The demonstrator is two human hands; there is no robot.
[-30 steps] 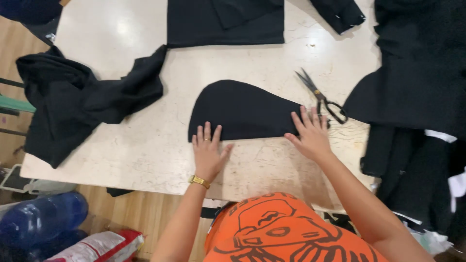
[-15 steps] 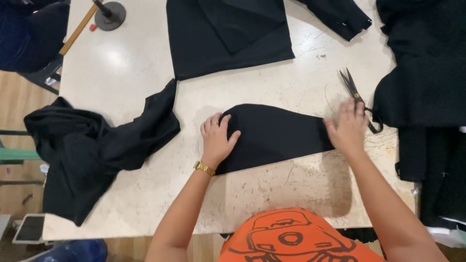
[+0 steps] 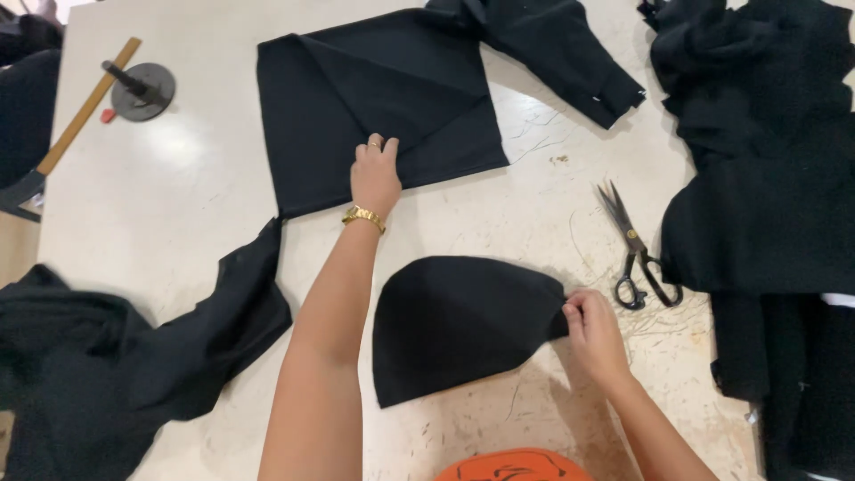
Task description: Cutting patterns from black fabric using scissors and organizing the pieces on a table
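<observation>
The left hand (image 3: 375, 175) has left the cut piece (image 3: 459, 325) and now lies flat, fingers together, on the near edge of the folded cloth (image 3: 374, 102) further up the counter (image 3: 178, 205). Half a second ago this hand pressed the left end of the cut piece; that end now lies free, just right of the left forearm. A gold wristband (image 3: 363, 216) sits at the wrist.

The right hand (image 3: 592, 330) has stayed at the right tip of the cut piece and now pinches that tip between thumb and fingers, closed narrow on the fabric. The piece lies flat between the two arms, rounded end toward the left arm, pointed end in the right hand.

Judgement: the smoothing of the cut piece appears finished, and attention is moving to the folded cloth, while the right hand keeps the piece anchored.

The scissors (image 3: 634, 254) lie shut on the counter just beyond the right hand, untouched. A heap of black fabric (image 3: 766, 178) lies right of them. A loose black garment (image 3: 116, 356) lies left of the left arm. A ruler (image 3: 85, 111) and a round weight (image 3: 142, 89) lie well left of the left hand.
</observation>
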